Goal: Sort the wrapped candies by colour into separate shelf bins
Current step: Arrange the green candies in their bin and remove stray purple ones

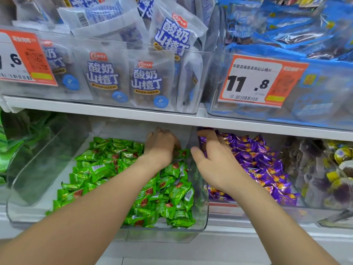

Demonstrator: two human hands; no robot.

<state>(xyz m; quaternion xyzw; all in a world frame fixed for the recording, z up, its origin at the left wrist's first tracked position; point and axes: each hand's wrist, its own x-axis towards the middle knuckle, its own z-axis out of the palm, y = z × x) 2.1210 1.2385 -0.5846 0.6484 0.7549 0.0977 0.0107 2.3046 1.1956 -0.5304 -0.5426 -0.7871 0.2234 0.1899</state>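
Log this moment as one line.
left hand in green candies | right hand over purple candies | left grip unclear

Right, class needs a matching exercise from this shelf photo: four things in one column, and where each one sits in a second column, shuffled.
Things
1. green candies
2. purple candies
3. white packets
4. 11.8 price tag

Places
A. on the front of the upper right bin
B. around the left hand
C. in the upper left bin
D. around the right hand

Pairs: 1-B, 2-D, 3-C, 4-A
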